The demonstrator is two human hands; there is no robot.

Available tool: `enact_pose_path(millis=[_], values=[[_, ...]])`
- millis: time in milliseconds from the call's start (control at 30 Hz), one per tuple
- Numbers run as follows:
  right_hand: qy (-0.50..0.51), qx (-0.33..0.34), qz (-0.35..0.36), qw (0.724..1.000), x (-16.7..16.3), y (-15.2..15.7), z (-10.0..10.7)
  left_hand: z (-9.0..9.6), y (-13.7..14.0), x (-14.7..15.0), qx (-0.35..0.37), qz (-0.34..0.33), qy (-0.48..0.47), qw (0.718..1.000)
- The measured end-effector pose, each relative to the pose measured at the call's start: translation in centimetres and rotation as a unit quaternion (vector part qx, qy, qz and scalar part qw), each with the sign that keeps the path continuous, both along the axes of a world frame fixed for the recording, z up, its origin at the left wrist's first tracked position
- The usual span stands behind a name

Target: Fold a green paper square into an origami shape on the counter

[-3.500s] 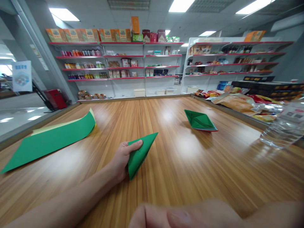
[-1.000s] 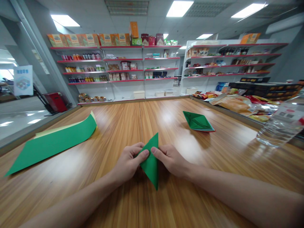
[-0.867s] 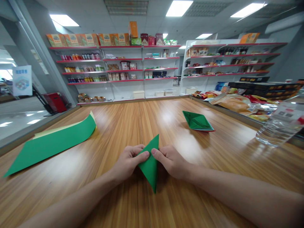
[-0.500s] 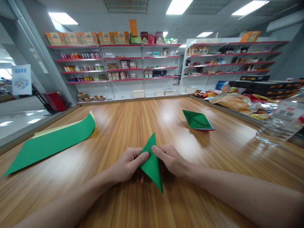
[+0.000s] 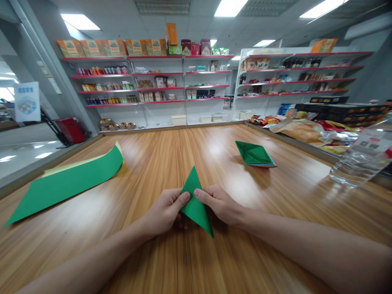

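Between my two hands, above the middle of the table [image 5: 147, 261], is a folded piece of green paper [image 5: 196, 213] with pointed ends at top and bottom. My left hand [image 5: 167, 210] pinches its left edge, thumb on the front face. On the opposite edge my right hand [image 5: 222, 206] grips it, thumb likewise on the front. Most of my other fingers are hidden behind the paper. Farther off to the right lies a folded green paper boat shape [image 5: 257, 154] on a few coloured layers. At the left are flat green sheets [image 5: 67, 185] with a yellowish sheet beneath, their far end curling up.
A clear plastic bottle [image 5: 352, 163] stands at the right edge. Beyond it are snack packets [image 5: 303, 130] and stacked black boxes [image 5: 339, 114]. Shelves [image 5: 159, 102] of goods line the back, and a red box-like object [image 5: 71, 130] stands on the floor at left.
The folded green paper has tilted in my hands: its top point moved slightly left and up, its bottom point up and slightly right. Both hands keep their hold.
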State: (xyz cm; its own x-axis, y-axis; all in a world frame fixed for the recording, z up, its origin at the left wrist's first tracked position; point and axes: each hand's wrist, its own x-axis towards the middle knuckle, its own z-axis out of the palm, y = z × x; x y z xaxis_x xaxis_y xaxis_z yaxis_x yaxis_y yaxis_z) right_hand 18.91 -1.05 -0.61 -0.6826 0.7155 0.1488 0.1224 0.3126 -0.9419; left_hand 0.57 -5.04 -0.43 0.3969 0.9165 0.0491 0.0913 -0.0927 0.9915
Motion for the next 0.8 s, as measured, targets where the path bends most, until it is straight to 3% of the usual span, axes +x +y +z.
enact_pose_path(millis=[133,367,600,800], values=[[-0.024,0.004,0.008,1.0,0.0,-0.1,0.3,0.14,0.03,-0.04,0.021,0.022,0.011,0.999],[-0.006,0.003,0.014,1.0,0.05,-0.47,0.7,0.21,0.03,0.04,0.003,-0.006,-0.016,1.0],[-0.074,0.06,-0.007,0.995,0.11,-0.16,0.17,0.2,-0.04,0.15,0.055,0.032,0.009,0.998],[-0.039,0.019,0.035,0.998,-0.01,-0.54,0.75,-0.02,-0.04,0.17,0.031,0.01,-0.009,0.999]])
